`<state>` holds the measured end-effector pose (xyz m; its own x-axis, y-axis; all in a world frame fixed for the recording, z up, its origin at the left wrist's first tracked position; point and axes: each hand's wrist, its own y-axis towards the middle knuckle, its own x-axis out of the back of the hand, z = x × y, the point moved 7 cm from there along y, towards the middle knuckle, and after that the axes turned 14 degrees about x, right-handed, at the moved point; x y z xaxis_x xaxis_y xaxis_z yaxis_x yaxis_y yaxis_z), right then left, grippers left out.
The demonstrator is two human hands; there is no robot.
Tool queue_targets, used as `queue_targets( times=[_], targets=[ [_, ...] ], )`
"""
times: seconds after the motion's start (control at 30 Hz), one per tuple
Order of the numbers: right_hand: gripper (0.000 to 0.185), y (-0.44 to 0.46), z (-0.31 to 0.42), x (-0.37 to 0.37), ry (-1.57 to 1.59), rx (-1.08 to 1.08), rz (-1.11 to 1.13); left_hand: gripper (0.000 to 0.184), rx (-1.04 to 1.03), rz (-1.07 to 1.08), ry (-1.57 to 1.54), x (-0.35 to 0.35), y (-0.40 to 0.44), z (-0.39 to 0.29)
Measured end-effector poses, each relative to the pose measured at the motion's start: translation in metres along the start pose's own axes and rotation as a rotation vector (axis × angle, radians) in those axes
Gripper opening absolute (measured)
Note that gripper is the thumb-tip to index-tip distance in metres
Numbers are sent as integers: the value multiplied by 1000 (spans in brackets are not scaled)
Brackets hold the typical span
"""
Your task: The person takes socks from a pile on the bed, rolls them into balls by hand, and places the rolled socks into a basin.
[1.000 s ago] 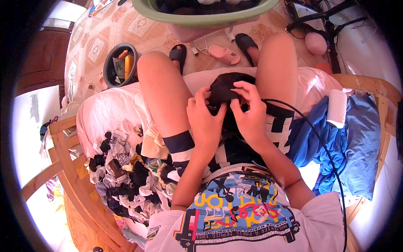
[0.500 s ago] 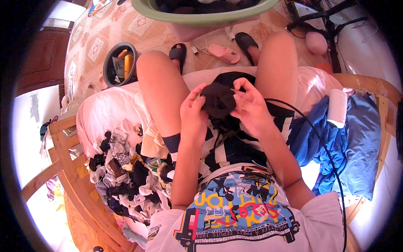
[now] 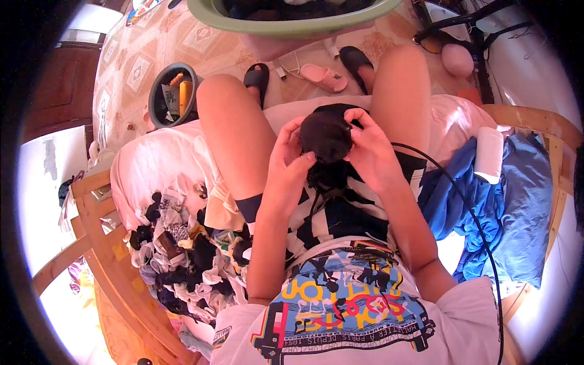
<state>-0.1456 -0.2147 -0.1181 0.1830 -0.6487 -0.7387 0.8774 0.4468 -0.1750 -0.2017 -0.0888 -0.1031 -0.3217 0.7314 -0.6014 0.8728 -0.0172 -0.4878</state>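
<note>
A bunched black cloth [image 3: 325, 135] is held up above my lap, between both hands. My left hand [image 3: 288, 165] grips its left side, with the thumb at the lower edge. On the other side my right hand [image 3: 371, 149] pinches the cloth near its upper right edge. More black fabric lies behind and below it, with thin dark strands hanging over the black-and-white shorts [image 3: 340, 216]. Whether the held cloth is one piece or more, I cannot tell.
A heap of small mixed cloth pieces [image 3: 188, 261] lies at the left. A green basin [image 3: 298, 25] stands ahead, a grey bin [image 3: 156, 97] at the front left. Blue fabric [image 3: 517, 207] and a white roll [image 3: 488, 155] are at the right, near a black cable [image 3: 468, 207].
The black cloth has been turned and reshaped between my hands, its gathered opening no longer facing up. My left hand's thumb has come round to its lower edge.
</note>
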Motion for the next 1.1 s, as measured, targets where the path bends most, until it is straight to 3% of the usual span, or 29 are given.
queue_targets(
  times=[0.2,0.43,0.53,0.6,0.83,1.0,1.1],
  targets=[
    [47,-2,12,-12,-282,98,73,57,-188,-128,358,3,-4,-8],
    [51,-3,6,-18,-453,141,101,52,-313,-294,526,14,-9,-7],
    [49,-6,8,-15,-705,178,48,50,-309,-328,431,16,-13,-6],
    [46,-9,31,-24,-1158,492,-7,48,-297,-275,455,14,-11,-2],
    [45,-11,30,-25,-1220,439,-21,52,-310,-319,650,0,-10,-7],
    [40,-15,32,-34,-1253,533,13,60,-482,-476,1069,-13,-20,-22],
    [38,-16,28,-41,-1257,568,49,60,-528,-480,1098,-5,-17,-17]
  ],
)
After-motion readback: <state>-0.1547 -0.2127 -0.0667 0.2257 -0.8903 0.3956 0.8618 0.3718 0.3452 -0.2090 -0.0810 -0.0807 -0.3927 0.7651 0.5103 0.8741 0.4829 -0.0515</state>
